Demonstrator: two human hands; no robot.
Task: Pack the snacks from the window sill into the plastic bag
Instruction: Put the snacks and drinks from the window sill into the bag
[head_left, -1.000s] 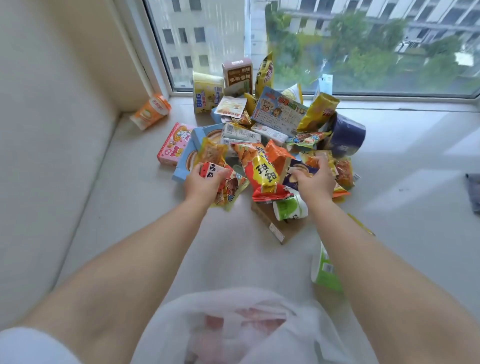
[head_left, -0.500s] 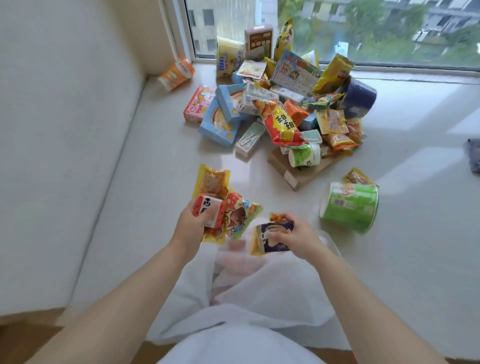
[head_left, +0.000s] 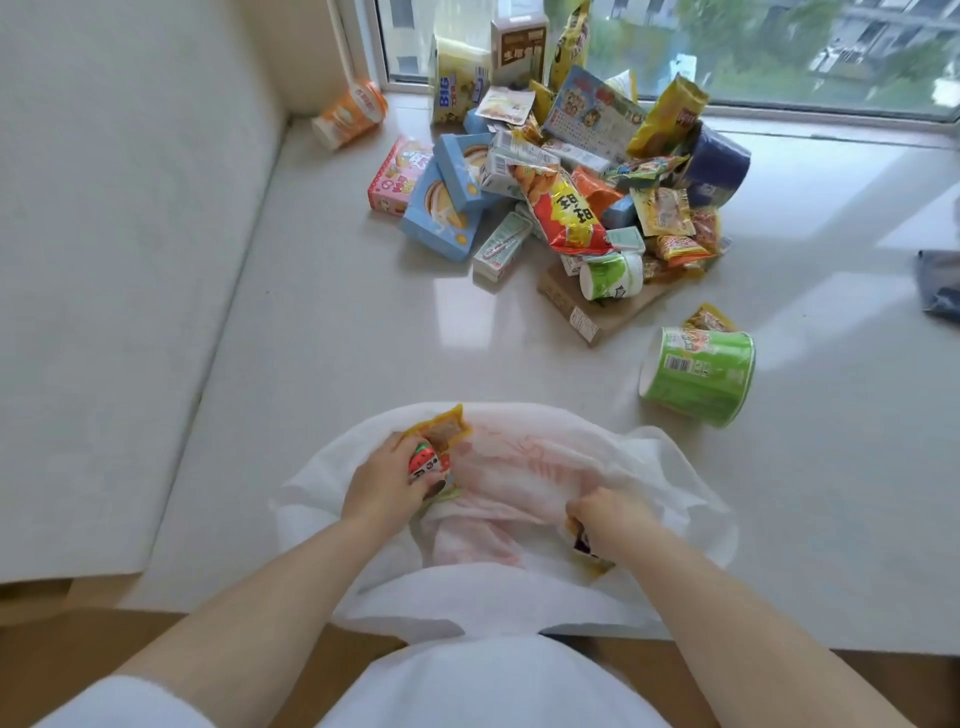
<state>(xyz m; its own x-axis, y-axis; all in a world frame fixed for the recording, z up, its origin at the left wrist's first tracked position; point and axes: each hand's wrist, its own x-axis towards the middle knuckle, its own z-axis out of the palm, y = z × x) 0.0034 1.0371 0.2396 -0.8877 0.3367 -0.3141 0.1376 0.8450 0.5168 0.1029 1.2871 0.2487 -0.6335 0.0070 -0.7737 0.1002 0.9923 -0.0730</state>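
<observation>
A white plastic bag (head_left: 644, 467) with red print lies at the sill's near edge. My left hand (head_left: 387, 483) grips a bunch of small snack packets (head_left: 439, 434), orange and red ones, over the bag's left side. My right hand (head_left: 608, 514) grips a dark purple and yellow packet (head_left: 584, 545) low at the bag's right side, mostly hidden by my fingers. A pile of snacks (head_left: 566, 202) covers the far middle of the white window sill (head_left: 311, 353).
A green cup (head_left: 698, 374) lies on its side right of the bag, with a small packet behind it. An orange cup (head_left: 350, 111) lies in the far left corner by the wall. A grey cloth (head_left: 940, 286) sits at the right edge. The window glass closes off the back.
Both hands have pulled back from the pile with their packets and dropped down onto the bag. The view has tilted downward.
</observation>
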